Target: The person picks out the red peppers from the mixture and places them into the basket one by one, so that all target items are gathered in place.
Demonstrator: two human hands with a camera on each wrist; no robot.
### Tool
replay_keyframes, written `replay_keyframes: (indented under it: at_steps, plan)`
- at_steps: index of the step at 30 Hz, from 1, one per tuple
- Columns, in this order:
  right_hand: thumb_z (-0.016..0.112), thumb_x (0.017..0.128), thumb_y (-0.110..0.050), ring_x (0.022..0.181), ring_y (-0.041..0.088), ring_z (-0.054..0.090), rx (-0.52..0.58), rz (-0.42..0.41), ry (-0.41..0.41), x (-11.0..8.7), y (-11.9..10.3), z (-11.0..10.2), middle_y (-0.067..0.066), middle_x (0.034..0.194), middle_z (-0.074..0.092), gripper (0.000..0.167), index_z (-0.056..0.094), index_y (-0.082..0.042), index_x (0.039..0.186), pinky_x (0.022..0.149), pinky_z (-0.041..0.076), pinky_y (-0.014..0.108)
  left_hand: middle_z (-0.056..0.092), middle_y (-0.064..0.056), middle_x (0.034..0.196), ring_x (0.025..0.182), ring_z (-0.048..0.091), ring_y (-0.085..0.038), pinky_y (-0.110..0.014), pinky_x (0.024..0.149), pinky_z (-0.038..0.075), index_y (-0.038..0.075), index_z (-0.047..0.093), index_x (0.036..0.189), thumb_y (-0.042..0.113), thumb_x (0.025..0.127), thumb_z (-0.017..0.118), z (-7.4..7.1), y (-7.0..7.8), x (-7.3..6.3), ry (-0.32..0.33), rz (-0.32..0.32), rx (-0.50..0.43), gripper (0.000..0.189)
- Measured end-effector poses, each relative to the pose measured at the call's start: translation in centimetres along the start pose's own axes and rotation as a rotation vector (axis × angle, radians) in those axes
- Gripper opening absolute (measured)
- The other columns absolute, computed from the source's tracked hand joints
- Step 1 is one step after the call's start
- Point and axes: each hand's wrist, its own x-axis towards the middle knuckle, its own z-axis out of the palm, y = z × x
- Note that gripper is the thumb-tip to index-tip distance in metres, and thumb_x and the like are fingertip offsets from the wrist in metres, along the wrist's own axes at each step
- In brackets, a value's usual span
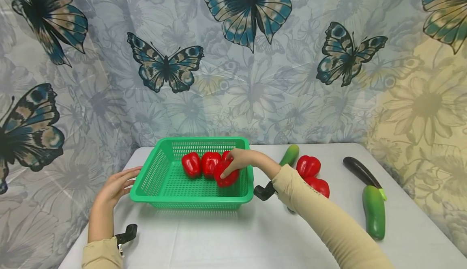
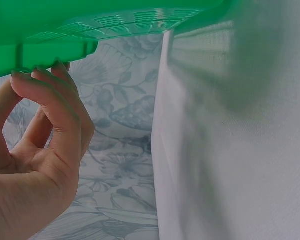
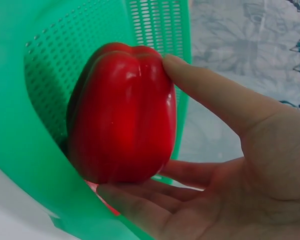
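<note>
My right hand (image 1: 240, 161) grips a red bell pepper (image 3: 122, 115) inside the right end of a green plastic basket (image 1: 193, 199). In the right wrist view the thumb presses the pepper's upper side and the other fingers lie under it. Several more red bell peppers, such as the leftmost pepper (image 1: 191, 165), sit in the basket beside the held one. My left hand (image 1: 116, 186) is at the basket's left side. Its fingertips (image 2: 60, 64) are right at the rim from outside, the fingers bent in the left wrist view.
Right of the basket, partly behind my right arm, lie a cucumber (image 1: 290, 154) and two red bell peppers (image 1: 308, 166). Farther right are a dark eggplant (image 1: 359, 171) and a thick green cucumber (image 1: 373, 212). A butterfly-print cloth (image 1: 255, 98) hangs behind the white table (image 1: 204, 236).
</note>
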Motion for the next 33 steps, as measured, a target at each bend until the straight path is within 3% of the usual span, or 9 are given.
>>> replay_keyframes:
  at_steps: [9, 16, 26, 33]
  plan:
    - [0.08, 0.077, -0.037, 0.106, 0.021, 0.056, -0.037, 0.014, -0.011, 0.5, 0.4, 0.7, 0.008, 0.116, 0.061, 0.068, 0.056, 0.001, 0.13, 0.091, 0.054, 0.039, 0.062, 0.03, 0.1, 0.093, 0.06, 0.002, -0.023, 0.081, 0.052, 0.036, 0.069, 0.115, 0.032, 0.098, 0.06, -0.1, 0.1, 0.0, -0.002, -0.005, -0.007, 0.019]
    - [0.083, 0.076, -0.034, 0.09, 0.017, 0.058, -0.056, 0.013, -0.018, 0.9, 0.7, 1.3, 0.003, 0.094, 0.064, 0.045, 0.064, -0.005, 0.106, 0.085, 0.055, 0.038, 0.06, 0.03, 0.101, 0.094, 0.06, 0.001, -0.024, 0.081, 0.052, 0.027, 0.065, 0.127, 0.037, 0.095, 0.064, 0.0, 0.2, 0.0, 0.001, -0.008, 0.008, 0.033]
    - [0.087, 0.072, -0.032, 0.104, 0.021, 0.057, -0.121, 0.045, 0.032, 0.8, 0.4, 2.1, 0.007, 0.112, 0.062, 0.067, 0.057, -0.004, 0.124, 0.087, 0.057, 0.039, 0.061, 0.029, 0.102, 0.095, 0.06, -0.001, -0.024, 0.081, 0.052, 0.033, 0.068, 0.119, 0.037, 0.096, 0.063, -0.1, 0.2, 0.2, 0.002, -0.014, 0.0, 0.024]
    - [0.089, 0.07, -0.028, 0.104, 0.022, 0.06, -0.127, 0.019, 0.066, 0.5, 0.5, 2.8, 0.009, 0.112, 0.063, 0.068, 0.056, -0.002, 0.124, 0.083, 0.058, 0.039, 0.062, 0.027, 0.101, 0.094, 0.062, -0.002, -0.024, 0.081, 0.052, 0.033, 0.069, 0.117, 0.036, 0.096, 0.063, -0.1, 0.1, 0.2, 0.0, -0.024, -0.019, 0.022]
